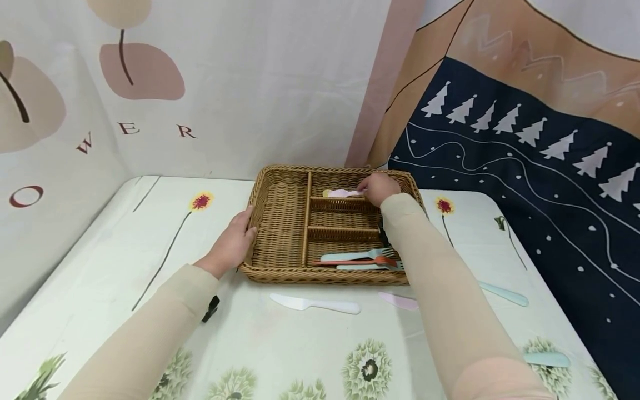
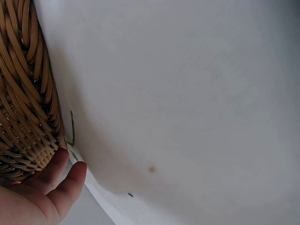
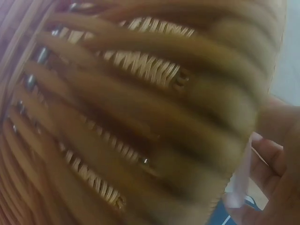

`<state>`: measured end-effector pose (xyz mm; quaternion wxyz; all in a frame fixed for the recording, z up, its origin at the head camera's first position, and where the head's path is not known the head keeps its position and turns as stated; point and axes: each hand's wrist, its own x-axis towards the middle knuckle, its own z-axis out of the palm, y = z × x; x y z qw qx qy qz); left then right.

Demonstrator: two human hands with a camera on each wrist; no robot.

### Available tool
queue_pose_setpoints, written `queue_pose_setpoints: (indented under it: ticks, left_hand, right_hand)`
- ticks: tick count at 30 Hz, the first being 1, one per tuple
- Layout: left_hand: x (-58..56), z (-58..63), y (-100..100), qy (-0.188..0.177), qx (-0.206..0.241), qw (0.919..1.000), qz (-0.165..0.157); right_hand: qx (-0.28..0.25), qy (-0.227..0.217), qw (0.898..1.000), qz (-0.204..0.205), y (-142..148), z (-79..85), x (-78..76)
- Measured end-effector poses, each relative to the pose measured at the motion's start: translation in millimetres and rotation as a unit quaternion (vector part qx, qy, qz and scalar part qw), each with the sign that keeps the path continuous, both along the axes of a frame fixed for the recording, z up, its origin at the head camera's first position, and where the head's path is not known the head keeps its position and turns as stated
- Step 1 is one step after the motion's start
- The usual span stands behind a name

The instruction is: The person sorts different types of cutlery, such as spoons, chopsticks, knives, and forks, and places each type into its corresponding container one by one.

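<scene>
A brown wicker basket (image 1: 280, 222) with dividers sits on the table. Its left rim is held by my left hand (image 1: 230, 241), thumb lapping over the edge; fingers lie against the weave (image 2: 28, 108) in the left wrist view. My right hand (image 1: 380, 188) reaches into the back right compartment and pinches a pale pink spoon (image 1: 344, 193) by its handle. Beside the spoon's far end shows a yellow piece (image 1: 326, 193), mostly covered. In the right wrist view, blurred weave hides most of the scene, with the pink handle (image 3: 241, 180) between my fingers.
Pale blue forks (image 1: 350, 256) and an orange fork (image 1: 350, 262) lie in the front right compartment. In front of the basket are a white knife (image 1: 315, 304) and a pink knife (image 1: 398, 300), partly behind my sleeve. Mint handles (image 1: 505, 293) lie to the right. Curtains hang behind.
</scene>
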<state>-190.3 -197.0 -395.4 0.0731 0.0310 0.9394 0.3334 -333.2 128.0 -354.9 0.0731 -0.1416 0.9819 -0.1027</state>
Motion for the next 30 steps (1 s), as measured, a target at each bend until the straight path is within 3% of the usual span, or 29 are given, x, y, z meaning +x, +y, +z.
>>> queue_pose_setpoints:
  ticks: [12,20,30]
  left_hand:
    - [0.1,-0.3,0.1,0.004,-0.004,1.0000,0.000]
    - [0.4,-0.8,0.2,0.005,-0.006,1.0000,-0.001]
    - [-0.2,-1.3,-0.9,0.005,-0.003,1.0000,-0.001]
  right_hand:
    - [-0.023,-0.022,0.999,-0.011,0.3,-2.1,-2.0]
    - [-0.120,-0.047,0.991,-0.027,9.0,4.6,1.5]
    - [-0.201,-0.036,0.979,-0.025,19.4,18.9,13.4]
